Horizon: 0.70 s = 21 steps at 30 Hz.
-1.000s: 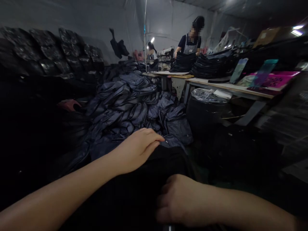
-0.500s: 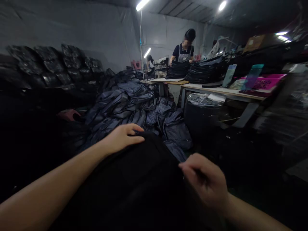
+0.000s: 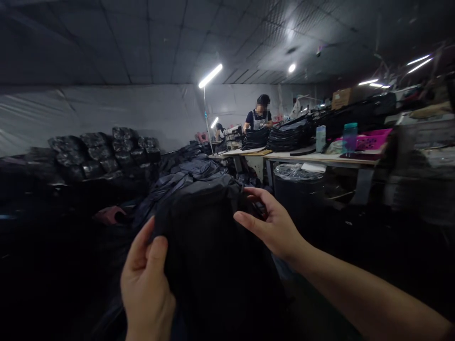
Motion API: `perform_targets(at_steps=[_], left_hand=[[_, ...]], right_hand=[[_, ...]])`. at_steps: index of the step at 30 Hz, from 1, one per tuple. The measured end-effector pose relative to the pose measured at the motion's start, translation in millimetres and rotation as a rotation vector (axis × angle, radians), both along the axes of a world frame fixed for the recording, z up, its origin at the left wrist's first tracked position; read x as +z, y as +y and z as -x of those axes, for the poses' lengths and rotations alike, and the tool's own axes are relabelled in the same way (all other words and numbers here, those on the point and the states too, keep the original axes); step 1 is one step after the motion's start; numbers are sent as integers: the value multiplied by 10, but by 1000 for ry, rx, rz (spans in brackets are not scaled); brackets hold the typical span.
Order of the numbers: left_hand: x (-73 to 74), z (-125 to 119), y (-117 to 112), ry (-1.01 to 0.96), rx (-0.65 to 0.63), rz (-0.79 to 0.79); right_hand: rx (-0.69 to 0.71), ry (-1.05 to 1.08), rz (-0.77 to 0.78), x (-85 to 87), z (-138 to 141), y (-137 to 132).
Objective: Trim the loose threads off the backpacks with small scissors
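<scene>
Left hand (image 3: 147,284) curled, thumb pinching the edge of a black fabric garment (image 3: 209,251), held up before the person. Right hand (image 3: 272,222) spread, fingertips just touching the garment's upper right edge. Behind: heap of dark, glossy padded jackets (image 3: 197,168). To the right, a black bin (image 3: 296,189), top sheathed in clear plastic film. Beyond, on a pale table (image 3: 320,158), a pink basket (image 3: 373,139), contents hidden, beside a teal-lidded bottle (image 3: 350,137).
</scene>
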<state>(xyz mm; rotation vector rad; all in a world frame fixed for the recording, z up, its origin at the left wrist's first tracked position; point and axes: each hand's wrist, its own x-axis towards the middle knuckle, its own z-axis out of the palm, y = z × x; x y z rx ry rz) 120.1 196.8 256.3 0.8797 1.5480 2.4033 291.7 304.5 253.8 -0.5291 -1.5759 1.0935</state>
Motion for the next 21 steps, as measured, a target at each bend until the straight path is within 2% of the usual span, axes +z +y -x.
perform_targets(at_steps=[3, 5, 10, 14, 19, 21], left_hand=[[-307, 4, -17, -88, -64, 98], [-427, 64, -44, -120, -79, 140], [-498, 264, -162, -146, -36, 203], [-522, 351, -243, -194, 82, 224], [-641, 528, -279, -203, 158, 190], [-673, 621, -278, -232, 162, 159]], right_hand=[[25, -87, 107, -136, 86, 78], [103, -99, 194, -241, 123, 137], [204, -56, 316, -360, 137, 175], [247, -95, 243, -341, 157, 133], [69, -208, 40, -307, 121, 64], [81, -275, -39, -352, 72, 21]])
